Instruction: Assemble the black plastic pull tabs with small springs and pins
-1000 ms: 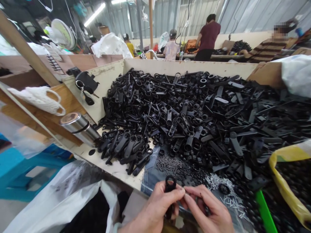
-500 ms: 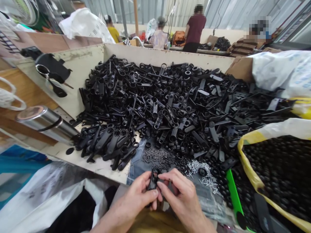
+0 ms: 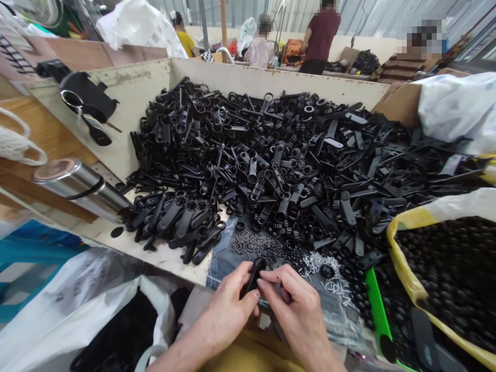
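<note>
My L hand (image 3: 232, 297) has the black part (image 3: 256, 273) pinched, thumb pressed against nearly closed fingers, up by the table's (image 3: 170, 262) front edge, close to the denim cloth (image 3: 221, 263); my R hand (image 3: 297, 299) is half curled, thumb + index tips at the part's side, seemingly touching. Can't tell if those tips have hold of anything small (a dark bit (image 3: 284, 294) shows under the curled fingers, mostly hidden). Main risk, imo: the part's tilted, so if my L thumb slackens while the R tips push, it could twist out and drop past the front edge. Anything loose in it could tip out too, b/c of that same tilt. If my R knuckles swing fwd, they might scatter the silver pins (image 3: 335, 281) on the cloth's right side. Vs. half a sec ago: the part's turned more edge-on, w/ less of its ring opening showing; both hands are still on it.
</note>
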{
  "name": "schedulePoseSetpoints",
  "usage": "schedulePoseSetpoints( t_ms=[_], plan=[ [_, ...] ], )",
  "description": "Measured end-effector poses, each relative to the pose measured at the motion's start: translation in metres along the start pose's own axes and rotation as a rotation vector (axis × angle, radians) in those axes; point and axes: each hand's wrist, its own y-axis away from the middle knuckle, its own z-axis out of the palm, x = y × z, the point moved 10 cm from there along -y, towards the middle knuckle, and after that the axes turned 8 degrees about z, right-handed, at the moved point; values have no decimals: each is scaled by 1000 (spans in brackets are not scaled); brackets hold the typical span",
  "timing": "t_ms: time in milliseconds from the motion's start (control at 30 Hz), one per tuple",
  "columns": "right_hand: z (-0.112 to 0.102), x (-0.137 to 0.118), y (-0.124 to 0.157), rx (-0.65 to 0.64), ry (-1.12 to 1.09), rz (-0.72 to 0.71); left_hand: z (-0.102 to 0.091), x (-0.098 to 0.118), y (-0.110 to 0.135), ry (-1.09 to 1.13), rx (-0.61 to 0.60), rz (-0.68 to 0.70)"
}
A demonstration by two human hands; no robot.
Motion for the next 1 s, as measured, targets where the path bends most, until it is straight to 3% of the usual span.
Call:
schedulePoseSetpoints(
  t_ms=[100, 400, 567, 767, 867, 1000],
  plan=[
    [0, -2, 3, 11, 6, -17, 0, -2, 1, -33, 10, 7],
    [2, 20, 5, 22, -84, 140, -3, 5, 2, -208, 63, 66],
    [5, 23, 6, -6, -78, 147, -2, -5, 2, -217, 46, 11],
    [4, 11, 8, -6, 22, 33, -2, -17, 2, -28, 85, -18],
    [8, 22, 7, -40, -16, 124, 8, -22, 0, 126, 1, -22],
    [11, 35, 9, -52, -69, 220, 11, -27, -2, 164, -25, 12]
  ],
)
